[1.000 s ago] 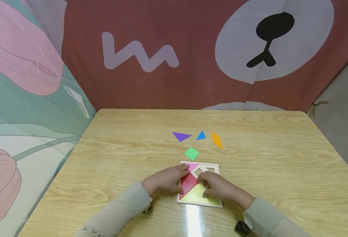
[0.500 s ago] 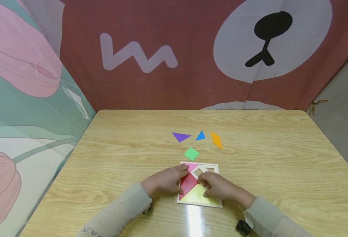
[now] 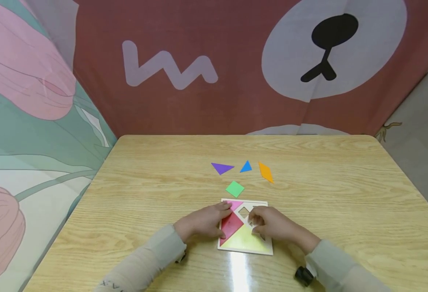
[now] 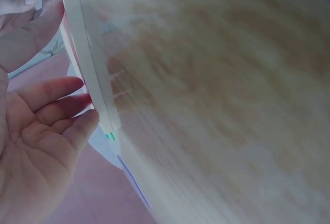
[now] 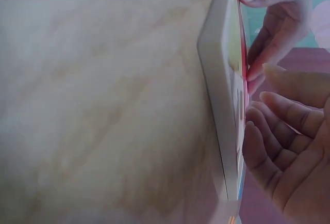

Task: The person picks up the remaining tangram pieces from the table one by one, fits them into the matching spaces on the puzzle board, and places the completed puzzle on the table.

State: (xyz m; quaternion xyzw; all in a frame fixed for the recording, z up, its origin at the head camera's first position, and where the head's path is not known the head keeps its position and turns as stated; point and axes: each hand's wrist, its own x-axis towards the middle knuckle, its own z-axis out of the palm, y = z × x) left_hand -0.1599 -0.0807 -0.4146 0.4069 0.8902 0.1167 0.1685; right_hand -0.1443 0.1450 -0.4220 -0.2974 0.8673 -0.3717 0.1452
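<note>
A square white puzzle tray (image 3: 248, 252) lies near the front of the table. Set in it are a pink triangle (image 3: 237, 204), a larger red triangle (image 3: 231, 228) and a large yellow triangle (image 3: 244, 239). My left hand (image 3: 204, 221) rests on the tray's left side, fingertips on the pink and red pieces, thumb at the lower left. Over the tray's right half hovers my right hand (image 3: 277, 224), fingers loosely bent. In the right wrist view, that hand's thumb (image 5: 296, 87) stands apart from its fingers and nothing shows between them. Cut-out holes show at the tray's upper right.
Beyond the tray lie a green square (image 3: 235, 189), a purple triangle (image 3: 223, 168), a small blue triangle (image 3: 246, 166) and an orange parallelogram (image 3: 266, 172). The wooden table (image 3: 155, 174) ends at a printed curtain (image 3: 236, 109) behind.
My right hand has lifted slightly off the yellow triangle and shifted a little right, uncovering more of it. My left hand has stayed in place.
</note>
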